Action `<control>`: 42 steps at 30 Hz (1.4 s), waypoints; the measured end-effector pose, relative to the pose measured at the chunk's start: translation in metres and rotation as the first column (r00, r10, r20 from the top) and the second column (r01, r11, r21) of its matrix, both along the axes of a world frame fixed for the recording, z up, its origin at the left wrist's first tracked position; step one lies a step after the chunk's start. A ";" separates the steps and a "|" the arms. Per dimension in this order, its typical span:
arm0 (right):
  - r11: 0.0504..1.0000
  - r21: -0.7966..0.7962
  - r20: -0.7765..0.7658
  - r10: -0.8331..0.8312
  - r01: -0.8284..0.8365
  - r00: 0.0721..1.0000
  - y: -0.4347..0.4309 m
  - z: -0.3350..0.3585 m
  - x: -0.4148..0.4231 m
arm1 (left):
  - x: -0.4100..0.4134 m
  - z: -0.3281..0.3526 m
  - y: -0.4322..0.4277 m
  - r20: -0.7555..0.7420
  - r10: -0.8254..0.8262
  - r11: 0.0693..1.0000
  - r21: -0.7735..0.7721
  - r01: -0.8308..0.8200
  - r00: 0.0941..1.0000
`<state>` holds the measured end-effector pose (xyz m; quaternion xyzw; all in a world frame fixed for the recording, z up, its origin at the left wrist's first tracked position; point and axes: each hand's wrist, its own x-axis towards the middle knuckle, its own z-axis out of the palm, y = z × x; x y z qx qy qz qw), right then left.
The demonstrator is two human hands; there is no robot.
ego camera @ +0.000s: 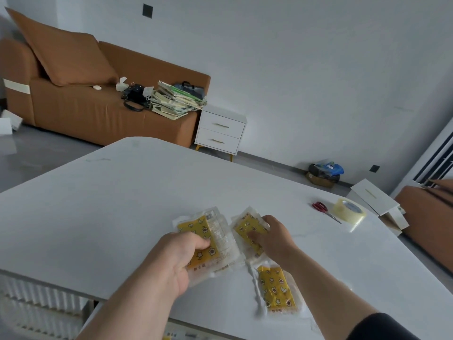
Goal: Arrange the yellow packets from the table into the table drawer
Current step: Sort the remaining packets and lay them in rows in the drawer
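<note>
The left hand (181,256) has its fingers curled round the near end of the first packet (203,231). It holds the packet tight, and the packet's far end sticks out past the fingers. The right hand (269,236) is just beside it. Its fingers bend over the far edge of the second packet (245,228) and its thumb presses on the yellow front, so it holds that one too. The two packets touch each other in the middle.

The third packet (277,288) lies flat on the white worktop (122,204), close to the near edge and under the right arm. No hand touches it. All three packets are yellow with little flowers, in clear wrap.

Far off to the right on the worktop are red scissors (321,207) and a roll of tape (349,209), just beside each other.

Behind the worktop stand a brown sofa (98,114) and a small white cabinet (220,131).
</note>
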<state>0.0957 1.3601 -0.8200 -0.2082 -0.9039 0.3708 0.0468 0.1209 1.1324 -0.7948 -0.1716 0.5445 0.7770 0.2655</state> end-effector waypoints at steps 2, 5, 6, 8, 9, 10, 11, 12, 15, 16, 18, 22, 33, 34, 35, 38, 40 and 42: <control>0.993 -0.120 -0.094 -0.015 0.004 0.996 -0.001 0.004 0.009 | 0.001 0.001 0.001 -0.017 -0.006 1.000 -0.010 0.006 1.000; 0.954 -0.298 -0.187 -0.082 0.023 0.979 0.000 0.012 0.028 | 0.005 0.000 0.001 -0.041 -0.005 1.000 -0.029 0.004 0.999; 0.936 -0.349 -0.203 -0.110 0.033 0.973 0.001 0.016 0.036 | 0.006 0.000 0.001 -0.055 -0.006 0.999 -0.035 0.004 0.998; 0.893 -0.447 -0.239 -0.168 0.045 0.957 0.004 0.025 0.058 | 0.012 0.000 0.002 -0.108 -0.015 0.997 -0.072 0.007 0.994; 0.868 -0.494 -0.252 -0.193 0.045 0.948 0.005 0.031 0.071 | 0.016 0.001 0.002 -0.146 -0.023 0.995 -0.101 0.008 0.989; 0.847 -0.529 -0.264 -0.210 0.040 0.941 0.005 0.036 0.086 | 0.022 0.003 0.003 -0.184 -0.041 0.991 -0.130 0.017 0.982; 0.836 -0.548 -0.279 -0.214 0.027 0.936 0.007 0.042 0.102 | 0.030 0.006 0.003 -0.220 -0.066 0.988 -0.152 0.033 0.973; 0.835 -0.550 -0.288 -0.207 0.016 0.935 0.007 0.047 0.119 | 0.038 0.008 0.004 -0.250 -0.096 0.982 -0.180 0.051 0.963; 0.869 -0.494 -0.293 -0.197 0.028 0.936 0.006 0.058 0.165 | 0.069 0.016 0.003 -0.315 -0.194 0.955 -0.276 0.105 0.929; 0.878 -0.478 -0.298 -0.197 0.033 0.934 0.004 0.061 0.181 | 0.081 0.019 0.002 -0.328 -0.223 0.947 -0.295 0.124 0.918; 0.908 -0.417 -0.319 -0.179 0.031 0.931 -0.001 0.064 0.210 | 0.106 0.023 -0.001 -0.349 -0.259 0.940 -0.306 0.152 0.900; 0.948 -0.318 -0.356 -0.138 0.019 0.924 -0.010 0.055 0.260 | 0.154 0.023 -0.002 -0.382 -0.290 0.939 -0.292 0.183 0.878; 0.877 -0.467 -0.259 -0.260 0.115 0.930 -0.002 0.029 0.289 | 0.178 -0.002 0.001 -0.321 -0.255 0.958 -0.211 0.193 0.912; 0.878 -0.465 -0.247 -0.254 0.116 0.935 -0.002 0.026 0.288 | 0.179 -0.004 0.003 -0.319 -0.244 0.961 -0.205 0.185 0.916; 0.881 -0.459 -0.236 -0.242 0.111 0.941 -0.002 0.022 0.286 | 0.178 -0.008 0.004 -0.324 -0.235 0.965 -0.194 0.179 0.916; 0.889 -0.446 -0.199 -0.210 0.102 0.957 -0.005 0.015 0.284 | 0.175 -0.024 0.005 -0.279 -0.239 0.960 -0.215 0.182 0.930; 0.875 -0.472 -0.173 -0.212 0.108 0.962 -0.005 0.010 0.284 | 0.175 -0.033 0.003 -0.273 -0.253 0.951 -0.245 0.187 0.928; 0.857 -0.502 -0.141 -0.216 0.119 0.966 -0.004 0.005 0.285 | 0.176 -0.040 0.002 -0.247 -0.271 0.947 -0.243 0.211 0.930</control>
